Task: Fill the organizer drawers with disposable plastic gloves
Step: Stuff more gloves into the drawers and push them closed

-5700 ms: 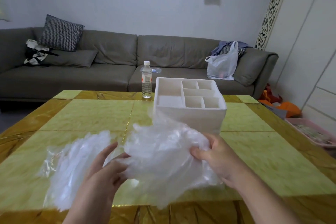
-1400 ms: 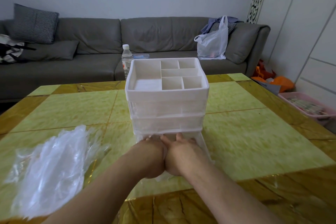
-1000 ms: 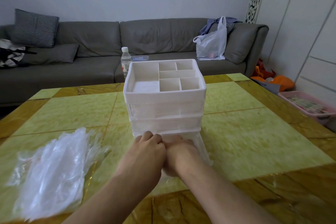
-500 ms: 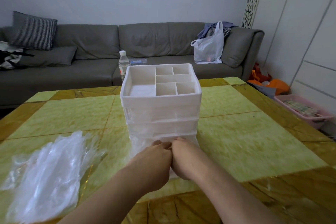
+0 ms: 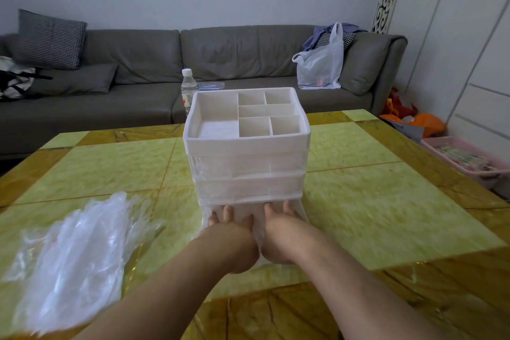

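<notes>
Both hands low at the front of the organizer [image 5: 246,146], side by side, wrists touching. Left hand [image 5: 234,232]: fingers straight, spread a bit, laid flat on clear gloves [image 5: 249,211] in the pulled-out bottom drawer [image 5: 299,211]. Right hand [image 5: 278,229]: fingers also extended forward, pressing the same plastic; fingertips reach the organizer's lower front edge. Neither hand looks curled round anything, though the film hides part of the fingers, so not fully sure.

Organizer is white, sits mid-surface [image 5: 372,201], top tray split into one big bay on the left and five small ones on the right. Below the tray: stacked clear-fronted drawers, with film showing at the left edge of the upper ones.

Spare gloves pile [image 5: 74,257] lies loose on the surface, left of the left forearm, well apart from the organizer.

Behind the organizer: water bottle [image 5: 189,90] at the far surface edge. Grey sofa [image 5: 220,63] beyond, with a checked cushion [image 5: 49,38] on the left and a white bag [image 5: 321,63] on the right. Pink bin [image 5: 466,157] on the floor, far right.
</notes>
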{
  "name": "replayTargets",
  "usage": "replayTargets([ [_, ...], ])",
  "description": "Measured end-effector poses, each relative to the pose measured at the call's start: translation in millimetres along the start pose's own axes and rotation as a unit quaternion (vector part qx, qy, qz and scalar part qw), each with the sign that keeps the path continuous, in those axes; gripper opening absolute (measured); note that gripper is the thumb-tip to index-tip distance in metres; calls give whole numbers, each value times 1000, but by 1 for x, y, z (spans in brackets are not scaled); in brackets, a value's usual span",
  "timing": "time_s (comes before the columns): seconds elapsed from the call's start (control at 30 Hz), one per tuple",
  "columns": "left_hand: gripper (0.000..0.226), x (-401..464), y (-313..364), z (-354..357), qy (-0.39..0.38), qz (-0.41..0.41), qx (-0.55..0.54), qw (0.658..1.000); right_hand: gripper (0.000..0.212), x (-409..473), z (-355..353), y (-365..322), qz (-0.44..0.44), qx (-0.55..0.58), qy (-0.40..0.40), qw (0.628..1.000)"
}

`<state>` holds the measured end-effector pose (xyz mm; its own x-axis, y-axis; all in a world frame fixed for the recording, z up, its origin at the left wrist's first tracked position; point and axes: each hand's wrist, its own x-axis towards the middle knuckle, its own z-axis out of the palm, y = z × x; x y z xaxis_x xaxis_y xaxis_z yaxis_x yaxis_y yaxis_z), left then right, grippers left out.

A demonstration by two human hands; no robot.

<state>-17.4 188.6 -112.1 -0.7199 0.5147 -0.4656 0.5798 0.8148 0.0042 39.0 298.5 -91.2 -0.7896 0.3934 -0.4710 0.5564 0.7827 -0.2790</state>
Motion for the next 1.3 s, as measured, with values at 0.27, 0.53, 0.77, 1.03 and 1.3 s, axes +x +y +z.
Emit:
replayTargets([
  [0.27, 42, -16, -18, -11, 194, 45, -27, 980, 89, 16, 15, 8, -21, 4, 27, 999],
  [0.53, 55, -95, -25, -13, 234, 235, -41, 942, 77, 16, 12, 12, -29, 35, 64, 997],
  [0.77, 27, -71, -30, 20, 256, 229, 51, 938, 59, 1, 8, 16, -31, 56, 98, 993],
  [1.03, 25, -56, -49, 18, 331, 219, -41, 917, 53, -1, 8, 17, -52, 28, 111, 992],
  [1.3, 28, -39, -43, -19, 165, 153, 9, 974, 52, 1, 8, 21, -62, 13, 129, 990],
])
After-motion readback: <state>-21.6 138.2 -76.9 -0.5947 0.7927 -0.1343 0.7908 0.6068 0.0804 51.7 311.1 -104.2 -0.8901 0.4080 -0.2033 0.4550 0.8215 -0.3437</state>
